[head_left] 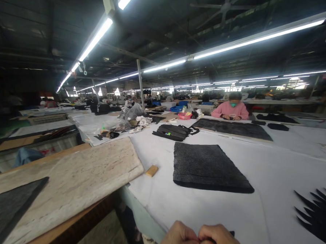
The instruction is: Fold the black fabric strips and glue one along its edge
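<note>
My left hand [179, 238] and my right hand [219, 241] meet at the bottom edge, over the near side of the white table [158, 205]. Both have curled fingers that touch at the tips. A small black piece [232, 233] shows just behind my right hand; whatever the fingers pinch is too hidden to name. Beyond them a dark grey fabric piece [209, 168] lies flat on the white surface. Left of it is a small tan block [152, 170].
A stained pale board [95, 165] with a dark sheet [11, 205] lies at left. Black pointed strips [315, 215] fan out at right. Farther back are a black stack [173, 132], a ribbed dark mat [233, 128], a pink basket [184, 116] and a seated person [230, 110].
</note>
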The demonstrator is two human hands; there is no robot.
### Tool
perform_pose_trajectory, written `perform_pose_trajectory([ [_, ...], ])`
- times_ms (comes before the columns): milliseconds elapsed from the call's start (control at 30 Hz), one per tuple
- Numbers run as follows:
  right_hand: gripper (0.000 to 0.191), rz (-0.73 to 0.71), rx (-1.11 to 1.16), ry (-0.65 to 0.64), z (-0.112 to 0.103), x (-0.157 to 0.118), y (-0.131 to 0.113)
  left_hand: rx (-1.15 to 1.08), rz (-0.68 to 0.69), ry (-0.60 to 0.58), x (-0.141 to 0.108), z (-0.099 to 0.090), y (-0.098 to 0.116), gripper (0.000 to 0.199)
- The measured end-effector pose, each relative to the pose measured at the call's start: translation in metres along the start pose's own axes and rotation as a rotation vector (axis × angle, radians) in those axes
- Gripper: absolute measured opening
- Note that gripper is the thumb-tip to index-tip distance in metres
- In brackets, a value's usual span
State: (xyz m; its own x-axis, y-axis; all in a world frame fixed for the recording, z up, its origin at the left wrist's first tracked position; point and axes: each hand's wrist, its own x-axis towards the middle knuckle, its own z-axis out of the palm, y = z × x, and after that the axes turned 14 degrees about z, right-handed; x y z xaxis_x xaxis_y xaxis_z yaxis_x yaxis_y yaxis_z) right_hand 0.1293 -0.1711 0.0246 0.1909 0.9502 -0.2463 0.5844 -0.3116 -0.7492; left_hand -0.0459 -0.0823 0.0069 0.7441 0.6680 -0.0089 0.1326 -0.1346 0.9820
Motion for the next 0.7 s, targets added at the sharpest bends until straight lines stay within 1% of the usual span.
perform_pose_trajectory([
  [67,0.018,0.038,0.024,-0.025,-0.006,0.0,0.006,0.023,-0.019,0.015,0.003,-0.003,0.001,0.034],
  [200,0.021,0.078,0.039,-0.061,-0.02,-0.007,0.029,0.056,-0.09,-0.105,0.009,-0.007,-0.005,0.03],
  [233,0.022,0.091,0.027,-0.059,-0.025,-0.01,0.034,0.067,-0.085,-0.123,0.01,-0.008,-0.006,0.03],
  [300,0.026,0.124,-0.005,-0.02,-0.038,-0.016,0.042,0.091,-0.073,-0.122,0.009,-0.011,-0.005,0.03],
  [367,0.03,0.144,-0.031,0.031,-0.056,-0.021,0.052,0.105,-0.09,-0.118,0.007,-0.018,0.0,0.03],
  [467,0.033,0.156,-0.049,0.084,-0.089,-0.026,0.069,0.147,-0.102,-0.172,0.01,-0.033,0.01,0.033],
  [533,0.033,0.173,-0.055,0.117,-0.113,-0.027,0.08,0.231,-0.078,-0.217,0.016,-0.044,0.016,0.037],
  [567,0.032,0.183,-0.062,0.15,-0.126,-0.028,0.085,0.29,-0.062,-0.218,0.019,-0.048,0.018,0.04],
  [633,0.029,0.197,-0.082,0.248,-0.154,-0.033,0.093,0.434,-0.031,-0.14,0.024,-0.053,0.024,0.048],
  [667,0.029,0.217,-0.104,0.321,-0.171,-0.037,0.099,0.52,-0.015,-0.052,0.025,-0.054,0.027,0.052],
  [700,0.028,0.257,-0.112,0.396,-0.19,-0.042,0.106,0.599,0.025,0.099,0.026,-0.054,0.031,0.053],
])
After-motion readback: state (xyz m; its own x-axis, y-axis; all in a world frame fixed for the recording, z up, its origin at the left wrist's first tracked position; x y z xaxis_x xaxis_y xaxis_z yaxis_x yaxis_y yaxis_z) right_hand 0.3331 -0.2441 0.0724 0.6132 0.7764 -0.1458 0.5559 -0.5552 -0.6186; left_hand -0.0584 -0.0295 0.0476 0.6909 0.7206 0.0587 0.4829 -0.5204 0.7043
